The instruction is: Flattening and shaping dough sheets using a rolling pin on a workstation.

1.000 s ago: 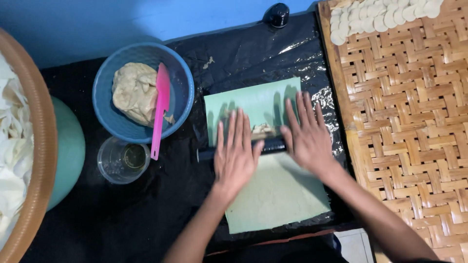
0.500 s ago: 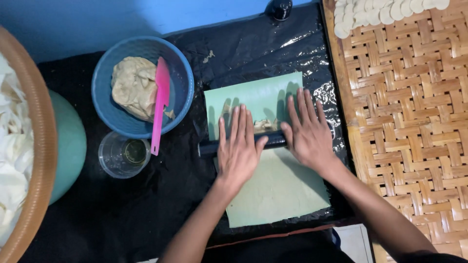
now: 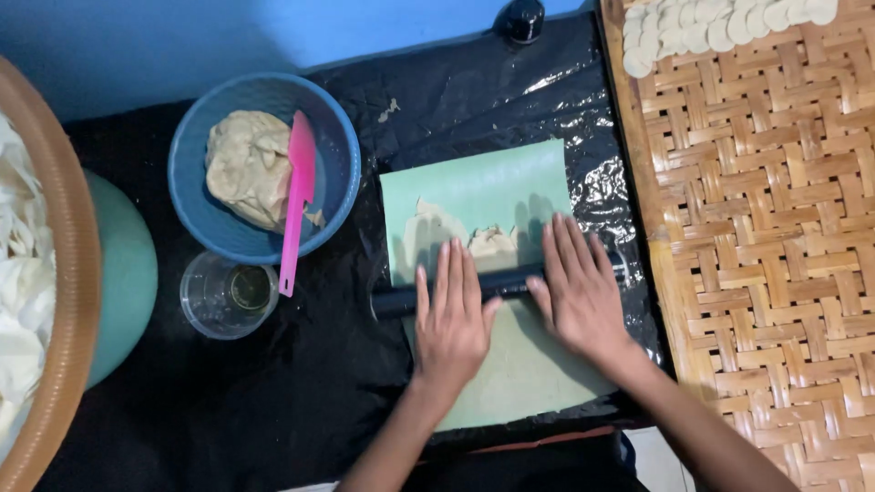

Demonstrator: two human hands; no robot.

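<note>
Both hands are sliding the black rolling pin point(image 3: 499, 284) nearer along the green sheet point(image 3: 474, 187), left hand point(image 3: 453, 321) and right hand point(image 3: 580, 292) lying flat, fingers spread, exposing flattened dough point(image 3: 492, 242).

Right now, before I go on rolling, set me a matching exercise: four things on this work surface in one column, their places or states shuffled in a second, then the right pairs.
Things:
1. pink spatula
2. black rolling pin
3. clear cup
4. round pale pieces

Places or states:
A. laid in rows on the woven mat, top right
B. leaning in the blue bowl against the dough lump
C. under the left hand and right hand, across the green sheet
D. standing on the black plastic just below the blue bowl

Pairs: 1-B, 2-C, 3-D, 4-A
</note>
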